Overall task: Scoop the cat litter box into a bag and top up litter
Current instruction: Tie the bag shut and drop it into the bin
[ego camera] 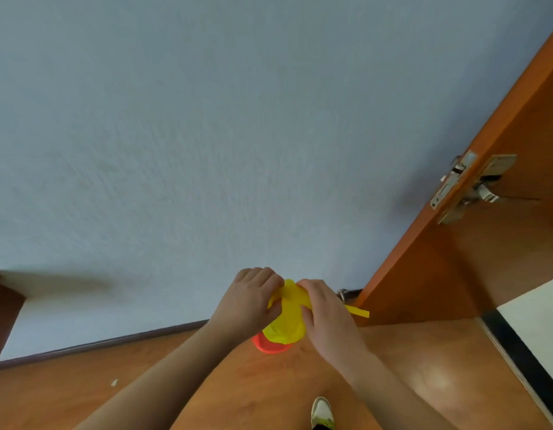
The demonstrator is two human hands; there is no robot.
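Note:
A yellow plastic bag [286, 325] hangs in front of me, bulging at the bottom and gathered at the top. My left hand [250, 302] grips the gathered neck from the left. My right hand [323, 308] pinches it from the right, and a thin yellow strip [359, 312] of the bag sticks out past it. Below the bag an orange-red round container [270, 347] stands on the wooden floor [269, 389], mostly hidden by the bag. No litter box or scoop is in view.
A pale blue wall [238, 135] fills the upper view with a dark skirting board [98, 342] at its foot. An orange wooden door [486, 228] with a metal lock plate [455, 181] stands open at the right. My shoe [322, 412] shows at the bottom.

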